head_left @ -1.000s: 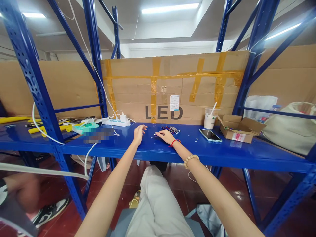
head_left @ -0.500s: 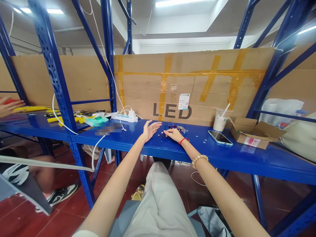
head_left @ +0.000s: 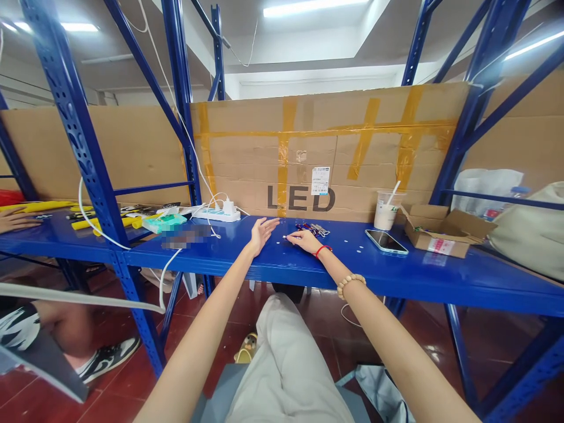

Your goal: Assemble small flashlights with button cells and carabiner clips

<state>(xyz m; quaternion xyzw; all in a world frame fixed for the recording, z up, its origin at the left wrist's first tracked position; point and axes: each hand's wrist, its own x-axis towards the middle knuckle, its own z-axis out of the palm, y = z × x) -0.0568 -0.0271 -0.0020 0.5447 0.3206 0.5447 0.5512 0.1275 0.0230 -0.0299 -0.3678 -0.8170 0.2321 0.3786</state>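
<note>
My left hand (head_left: 263, 234) rests on the blue shelf top (head_left: 233, 249) with its fingers stretched out, holding nothing. To its right, my right hand (head_left: 304, 239) is closed in a pinch low over the surface. A tiny pale tip shows at its fingertips, too small to name. Just behind that hand lies a small heap of metal clip-like pieces (head_left: 321, 231), some silver and some dark red or blue. A few tiny white specks (head_left: 360, 249) dot the surface to the right.
A phone (head_left: 386, 241), a cup with a straw (head_left: 385, 214) and an open cardboard box (head_left: 440, 232) stand at right. A power strip (head_left: 215, 215) with white cables sits at back left. Cardboard (head_left: 247, 158) walls the rear. Another person's hand (head_left: 17, 220) is at far left.
The view has shifted slightly, moving most things left in the picture. Both my hands keep nearly the same pose. The other person's hand has come down lower at the far left.
</note>
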